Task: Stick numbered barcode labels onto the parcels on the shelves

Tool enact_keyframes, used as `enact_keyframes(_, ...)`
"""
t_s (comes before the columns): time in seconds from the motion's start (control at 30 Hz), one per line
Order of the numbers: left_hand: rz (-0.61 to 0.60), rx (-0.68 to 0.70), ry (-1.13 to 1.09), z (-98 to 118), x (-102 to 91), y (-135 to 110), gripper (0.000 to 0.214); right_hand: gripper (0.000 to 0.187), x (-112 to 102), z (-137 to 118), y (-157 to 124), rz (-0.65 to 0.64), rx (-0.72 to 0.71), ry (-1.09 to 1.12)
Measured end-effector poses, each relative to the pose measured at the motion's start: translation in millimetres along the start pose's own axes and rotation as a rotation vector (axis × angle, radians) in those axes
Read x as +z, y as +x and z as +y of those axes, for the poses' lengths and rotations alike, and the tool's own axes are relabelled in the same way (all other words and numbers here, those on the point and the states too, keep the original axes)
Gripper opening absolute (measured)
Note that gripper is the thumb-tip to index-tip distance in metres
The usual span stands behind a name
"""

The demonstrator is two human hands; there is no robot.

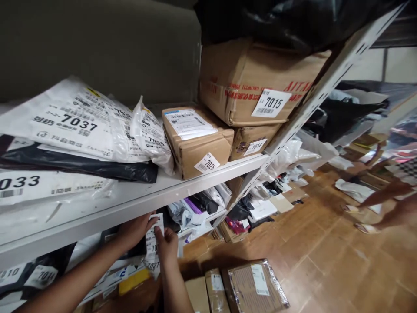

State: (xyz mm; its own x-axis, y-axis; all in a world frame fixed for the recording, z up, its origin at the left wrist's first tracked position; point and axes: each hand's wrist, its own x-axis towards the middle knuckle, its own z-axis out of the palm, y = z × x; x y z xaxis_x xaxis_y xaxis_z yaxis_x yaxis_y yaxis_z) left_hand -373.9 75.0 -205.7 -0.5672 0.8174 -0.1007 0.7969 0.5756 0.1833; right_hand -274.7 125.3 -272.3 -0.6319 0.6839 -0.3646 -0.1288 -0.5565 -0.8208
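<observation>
Honestly sketchy: left hand (pixel 135 230) and right hand (pixel 167 245) both pinching white labelled parcel (pixel 152 243) under shelf edge (pixel 195 184), lower tier. Could snag on edge, tear label, or knock neighbouring black mailer (pixel 130 252) down.

Packed parcels (pixel 192 139) fill the shelf (pixel 182 187); open floor (pixel 325 261) lies right.

Grey metal shelving (pixel 182 184) running across frame, perforated upright (pixel 325 87) leaning diagonally. Dark olive wall (pixel 97 43) sitting behind the shelves. Wooden parquet floor (pixel 325 256) stretching to the right, catching soft even light. Pale wall (pixel 399 63) showing at the far right, further racks (pixel 365 130) standing before it.
</observation>
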Motion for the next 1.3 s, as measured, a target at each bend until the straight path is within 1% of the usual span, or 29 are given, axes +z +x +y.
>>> enact_keyframes(0.1,0.002,0.013,0.06,5.3,0.4,1.1,0.032,0.059,-3.5,6.4,-5.2,0.024,0.038,0.014)
enact_keyframes(0.23,-0.026,0.045,0.123,8.1,-4.9,1.5,0.026,0.061,-11.9,19.0,-15.6,0.016,0.049,0.033)
enact_keyframes(0.33,-0.026,0.048,0.172,12.0,-12.0,-0.1,0.024,0.064,-31.2,28.8,-31.7,-0.02,0.037,0.018)
enact_keyframes(0.43,0.014,0.03,0.208,30.5,-19.5,0.9,0.025,0.061,-61.9,32.9,-51.3,-0.115,0.06,0.005)
enact_keyframes(0.47,0.028,0.08,0.205,40.3,-20.9,2.9,0.027,0.057,-73.2,30.9,-56.4,-0.146,0.069,0.013)
enact_keyframes(0.5,0.026,0.172,0.198,51.1,-21.4,6.1,0.035,0.053,-84.2,26.6,-60.0,-0.166,0.069,0.029)
enact_keyframes(0.57,-0.037,0.402,0.181,70.9,-20.0,15.5,0.05,0.045,-103.1,11.1,-62.0,-0.178,0.034,0.065)
enact_keyframes(0.6,-0.085,0.498,0.176,77.8,-18.5,21.1,0.048,0.042,-110.2,0.6,-60.3,-0.181,0.007,0.079)
enact_keyframes(0.63,-0.13,0.561,0.176,81.8,-17.0,26.5,0.039,0.039,-115.4,-10.7,-57.0,-0.187,-0.02,0.086)
enact_keyframes(0.67,-0.165,0.594,0.177,82.4,-15.6,31.1,0.029,0.036,-118.6,-21.9,-52.3,-0.196,-0.043,0.088)
enact_keyframes(0.7,-0.184,0.618,0.173,80.0,-14.8,34.3,0.025,0.034,-120.0,-32.3,-46.7,-0.204,-0.062,0.087)
enact_keyframes(0.77,-0.204,0.691,0.156,68.6,-15.6,35.5,0.027,0.031,-118.0,-48.2,-33.7,-0.202,-0.1,0.085)
enact_keyframes(0.83,-0.218,0.769,0.135,54.0,-20.0,31.8,0.025,0.031,-111.3,-55.5,-19.7,-0.18,-0.144,0.081)
enact_keyframes(0.87,-0.248,0.789,0.081,47.7,-23.1,29.6,0.018,0.032,-106.9,-56.2,-12.9,-0.17,-0.164,0.074)
enact_keyframes(0.93,-0.358,0.76,-0.093,39.4,-29.6,27.7,0.007,0.033,-97.3,-53.2,-0.9,-0.156,-0.195,0.046)
enact_keyframes(0.97,-0.419,0.713,-0.183,37.7,-32.0,28.6,0.009,0.034,-92.7,-50.4,4.0,-0.148,-0.207,0.029)
enact_keyframes(1.0,-0.465,0.651,-0.253,37.5,-33.4,30.7,0.018,0.035,-88.5,-47.2,7.8,-0.137,-0.22,0.013)
enact_keyframes(1.03,-0.482,0.578,-0.288,38.7,-33.4,33.5,0.028,0.037,-84.9,-44.0,10.7,-0.123,-0.234,0.001)
enact_keyframes(1.07,-0.466,0.516,-0.281,40.8,-32.0,36.5,0.036,0.038,-81.9,-41.1,12.5,-0.105,-0.248,-0.008)
enact_keyframes(1.1,-0.427,0.466,-0.257,43.5,-29.2,39.3,0.037,0.039,-79.4,-38.5,13.6,-0.084,-0.261,-0.014)
enact_keyframes(1.17,-0.341,0.394,-0.218,49.3,-21.1,42.7,0.027,0.04,-75.1,-34.5,14.2,-0.034,-0.283,-0.028)
enact_keyframes(1.23,-0.292,0.382,-0.184,54.0,-12.4,42.4,0.019,0.041,-70.8,-31.7,14.3,0.03,-0.294,-0.05)
enact_keyframes(1.3,-0.28,0.395,-0.146,56.8,-6.1,39.8,0.017,0.043,-66.0,-29.6,14.9,0.107,-0.305,-0.075)
